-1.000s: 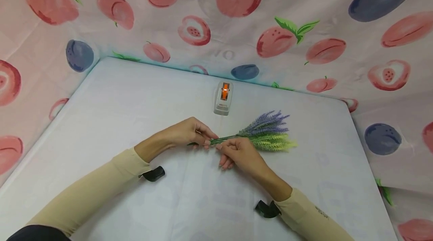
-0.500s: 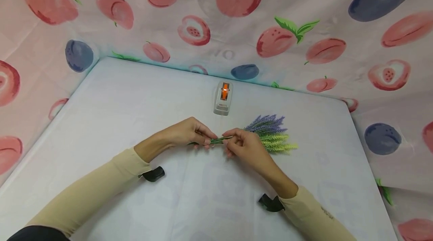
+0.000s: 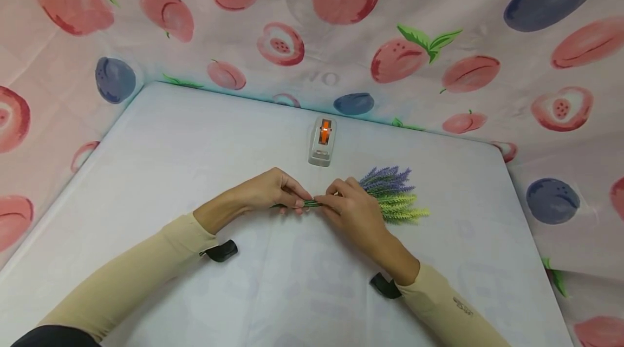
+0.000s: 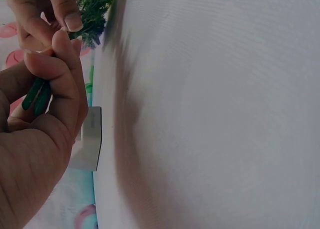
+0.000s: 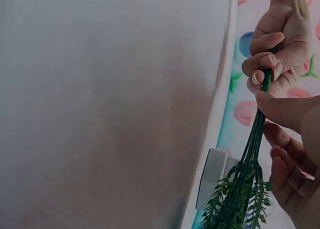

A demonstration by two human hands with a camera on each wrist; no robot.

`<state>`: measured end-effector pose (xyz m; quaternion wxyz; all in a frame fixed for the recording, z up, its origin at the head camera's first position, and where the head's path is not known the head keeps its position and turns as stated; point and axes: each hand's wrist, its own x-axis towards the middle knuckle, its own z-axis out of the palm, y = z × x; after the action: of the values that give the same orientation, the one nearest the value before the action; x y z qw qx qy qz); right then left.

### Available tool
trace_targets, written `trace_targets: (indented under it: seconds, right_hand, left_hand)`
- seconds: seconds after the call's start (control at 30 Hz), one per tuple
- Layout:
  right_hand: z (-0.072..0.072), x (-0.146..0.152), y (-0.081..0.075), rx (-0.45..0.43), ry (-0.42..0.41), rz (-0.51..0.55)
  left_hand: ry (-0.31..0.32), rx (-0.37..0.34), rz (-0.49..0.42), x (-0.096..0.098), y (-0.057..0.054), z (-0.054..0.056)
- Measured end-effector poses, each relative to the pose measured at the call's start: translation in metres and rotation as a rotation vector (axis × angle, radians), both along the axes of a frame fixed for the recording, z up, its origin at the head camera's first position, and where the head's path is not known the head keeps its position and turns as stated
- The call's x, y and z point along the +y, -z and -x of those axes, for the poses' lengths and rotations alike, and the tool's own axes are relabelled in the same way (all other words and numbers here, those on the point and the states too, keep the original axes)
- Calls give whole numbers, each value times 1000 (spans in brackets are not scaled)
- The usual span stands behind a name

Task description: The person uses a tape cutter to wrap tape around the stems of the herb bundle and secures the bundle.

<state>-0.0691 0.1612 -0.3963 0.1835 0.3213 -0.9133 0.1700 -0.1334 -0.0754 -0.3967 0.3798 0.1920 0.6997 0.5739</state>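
A bunch of artificial lavender with purple heads (image 3: 386,179) and yellow-green heads (image 3: 402,207) points right in the head view. My left hand (image 3: 275,191) grips its green stems near their lower ends, which poke out between the fingers in the left wrist view. Close beside it, my right hand (image 3: 356,214) pinches the stems, its thumb lying on them in the right wrist view. That hand hides the stretch of stems just below the flower heads. Green stems (image 5: 255,134) fan out toward the leafy part in the right wrist view.
A grey tape dispenser (image 3: 322,141) with an orange core stands behind the hands on the white table (image 3: 195,136). Fruit-patterned cloth (image 3: 341,54) hangs along the back and sides. Black wrist camera mounts (image 3: 221,250) sit under both forearms.
My right hand first shifted right along the stems, then came back left toward the left hand. The flower heads tilted slightly downward. My left hand stayed in place.
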Motion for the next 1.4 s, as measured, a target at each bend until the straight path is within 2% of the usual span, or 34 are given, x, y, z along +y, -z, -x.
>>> trace_targets:
  seconds: [0.3,0.6,0.73,0.83,1.0,1.2,1.4]
  right_hand:
    - [7,-2,-2,-125,-23,37]
    - [8,0,0,-162,-26,62]
    - [7,6,-1,-219,18,44]
    - [7,14,-4,-240,78,-33]
    - [10,25,-5,-215,113,-127]
    - [11,29,-4,-183,81,-135]
    - [11,31,-5,-194,71,-119]
  left_hand:
    - [10,7,1,0,2,0]
    - [0,1,1,-1,0,1]
    - [8,-7,-13,-2,0,2]
    - [17,-12,-12,-2,1,3]
    - [26,-5,9,-2,2,3]
    - [61,40,40,-1,2,5]
    - [69,59,71,-2,0,5]
